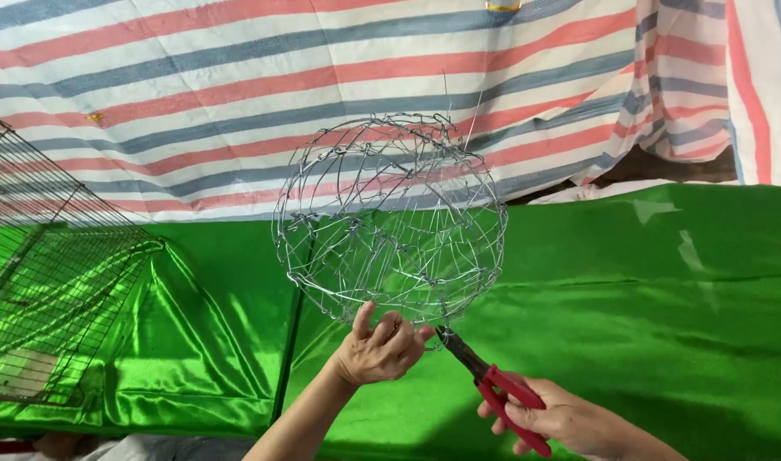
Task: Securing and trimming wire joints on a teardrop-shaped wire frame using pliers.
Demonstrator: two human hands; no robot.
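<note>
The left hand (380, 350) grips the bottom rim of a round wire-mesh basket frame (390, 222), fingers curled and pinched around the wire, thumb raised against the mesh; the frame is held upright in the air above the shiny green cloth (646, 282); the right hand (570, 423) is closed around the red handles of a pair of pliers (493, 384), whose dark nose touches the frame's lower edge just beside the left fingers; a flat wire grid rack (49, 256) leans at the left; a red, blue and white striped tarpaulin (236, 85) hangs behind
</note>
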